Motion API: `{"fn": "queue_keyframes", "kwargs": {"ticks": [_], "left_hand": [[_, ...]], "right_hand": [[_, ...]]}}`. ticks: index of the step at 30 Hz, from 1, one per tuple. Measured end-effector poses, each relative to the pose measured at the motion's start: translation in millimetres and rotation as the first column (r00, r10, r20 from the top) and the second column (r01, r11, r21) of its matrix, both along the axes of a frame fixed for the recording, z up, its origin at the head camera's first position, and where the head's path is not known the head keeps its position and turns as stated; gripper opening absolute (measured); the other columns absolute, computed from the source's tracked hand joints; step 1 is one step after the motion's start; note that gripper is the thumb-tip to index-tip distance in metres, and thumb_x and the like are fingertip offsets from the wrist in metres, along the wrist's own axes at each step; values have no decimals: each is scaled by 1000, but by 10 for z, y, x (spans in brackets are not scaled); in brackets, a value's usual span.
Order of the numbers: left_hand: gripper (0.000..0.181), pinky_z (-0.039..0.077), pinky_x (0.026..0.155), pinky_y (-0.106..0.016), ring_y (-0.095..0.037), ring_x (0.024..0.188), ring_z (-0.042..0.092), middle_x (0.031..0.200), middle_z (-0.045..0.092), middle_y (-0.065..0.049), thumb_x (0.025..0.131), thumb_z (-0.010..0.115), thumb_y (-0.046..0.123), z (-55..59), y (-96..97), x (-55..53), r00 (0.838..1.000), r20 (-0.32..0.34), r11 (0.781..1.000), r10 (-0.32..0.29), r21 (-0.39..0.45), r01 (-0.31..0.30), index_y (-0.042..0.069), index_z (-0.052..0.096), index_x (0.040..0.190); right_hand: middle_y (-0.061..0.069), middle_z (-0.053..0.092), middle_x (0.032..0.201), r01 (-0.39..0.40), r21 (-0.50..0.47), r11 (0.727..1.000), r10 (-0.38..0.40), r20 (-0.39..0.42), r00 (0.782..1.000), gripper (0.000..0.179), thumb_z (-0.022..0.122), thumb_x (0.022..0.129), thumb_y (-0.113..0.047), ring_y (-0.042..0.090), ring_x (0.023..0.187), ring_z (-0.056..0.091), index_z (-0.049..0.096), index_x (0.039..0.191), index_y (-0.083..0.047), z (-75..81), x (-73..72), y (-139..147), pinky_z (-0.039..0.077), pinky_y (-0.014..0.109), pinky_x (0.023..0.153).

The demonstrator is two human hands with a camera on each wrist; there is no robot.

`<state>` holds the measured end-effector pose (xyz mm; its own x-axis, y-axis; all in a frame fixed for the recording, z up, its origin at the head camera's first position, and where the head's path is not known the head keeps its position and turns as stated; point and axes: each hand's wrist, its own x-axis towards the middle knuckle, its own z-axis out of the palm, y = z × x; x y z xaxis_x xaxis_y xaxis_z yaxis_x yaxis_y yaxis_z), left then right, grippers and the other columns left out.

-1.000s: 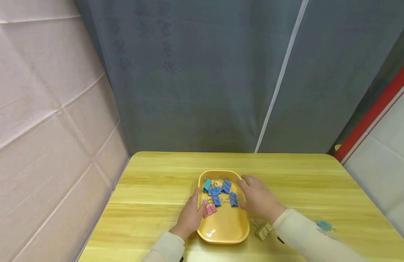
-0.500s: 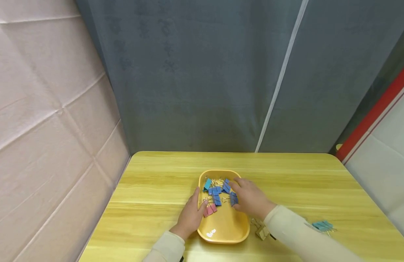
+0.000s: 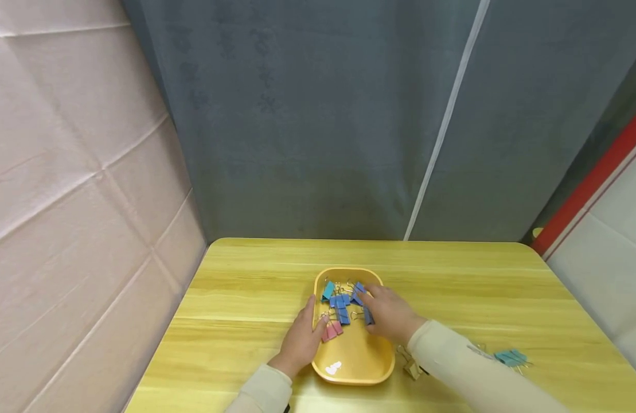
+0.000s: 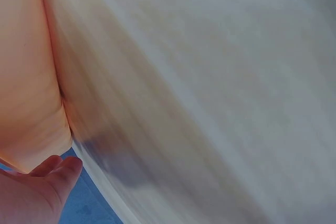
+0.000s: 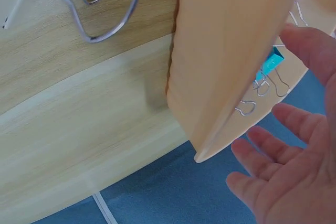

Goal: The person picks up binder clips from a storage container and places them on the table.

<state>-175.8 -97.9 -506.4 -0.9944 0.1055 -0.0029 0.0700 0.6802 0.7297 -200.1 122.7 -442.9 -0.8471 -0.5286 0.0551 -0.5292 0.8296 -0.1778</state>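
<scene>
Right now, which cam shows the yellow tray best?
Head view: it gets the yellow tray's floor and most of its rim, though the left hand and right hand cover parts. Left wrist: only a stretch of outer wall, left edge. Right wrist: outer wall, some rim, a slice of interior with a teal clip.

A wood-grained worktop (image 3: 235, 321) with rounded far corners stands before a blue-grey curtain (image 3: 297, 115), down which a white strip (image 3: 446, 119) runs aslant. Creased pale pink cloth (image 3: 70, 172) lines the left side; at right, a red band (image 3: 592, 188) edges a white panel (image 3: 617, 264).
</scene>
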Motion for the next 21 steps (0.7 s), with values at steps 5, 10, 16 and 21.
{"fn": "queue_keyframes", "kwargs": {"ticks": [5,10,16,21], "left_hand": [[66,31,111,-58,-43,133,39,150,37,-22,102,45,40,-16,2,-9,1000,-1,1000,0,0,0,8,21,154],[67,31,110,-58,-44,133,39,150,37,-22,101,45,42,-20,4,-9,1000,2,1000,2,-1,-2,8,21,154],[67,31,111,-58,-43,134,38,150,36,-22,101,45,41,-15,3,-8,1000,6,1000,-2,2,2,8,21,154],[67,30,112,-57,-42,135,38,151,35,-21,101,45,41,-14,9,-19,1000,4,1000,-4,-2,4,8,20,154]], "right_hand": [[22,49,136,-8,27,1000,8,26,1000,67,82,75,-18,40,125,48,55,134,-2,-38,-37,-9,40,52,107],[21,51,135,-29,46,999,28,23,999,64,83,74,-17,39,125,48,57,130,-1,-78,-78,-17,38,51,109],[18,54,132,-29,110,994,24,46,999,63,85,72,-19,36,124,49,60,127,-1,-100,-126,-48,39,46,110],[16,59,122,-41,138,990,33,55,998,59,86,68,-17,34,116,53,62,120,1,-91,-170,-66,41,45,107]]}}
